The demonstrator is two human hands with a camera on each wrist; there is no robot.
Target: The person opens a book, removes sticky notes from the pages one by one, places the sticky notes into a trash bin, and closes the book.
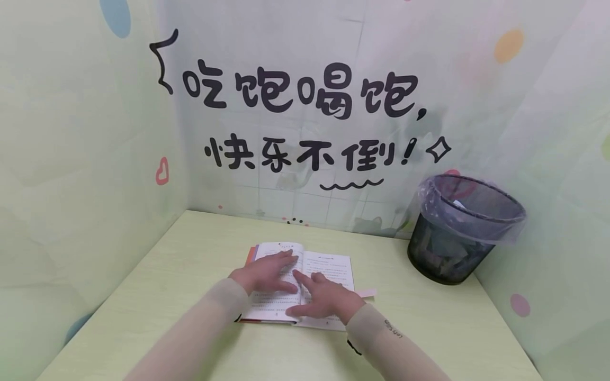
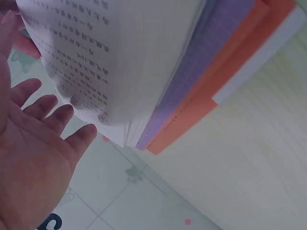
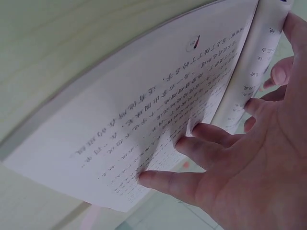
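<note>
An open book [image 1: 329, 264] lies on the table with printed text on both pages; an orange and purple cover edge [image 2: 192, 96] shows at its left side. Over the left page is my left hand [image 1: 269, 273], fingers spread and fairly straight, pointing toward the centre fold. My right hand [image 1: 326, 297] is spread across the right page near the fold, its thumb close to the lower part of the fold. In the right wrist view, the fingertips [image 3: 146, 177] touch the printed page. Neither hand grips anything.
A black mesh bin [image 1: 448, 248] with a clear plastic liner stands at the right rear of the table [image 1: 143, 296]. A pale pink strip [image 1: 366, 293] sticks out from the book's right side. Printed wall sheeting [image 1: 305, 206] encloses the table at the back and sides.
</note>
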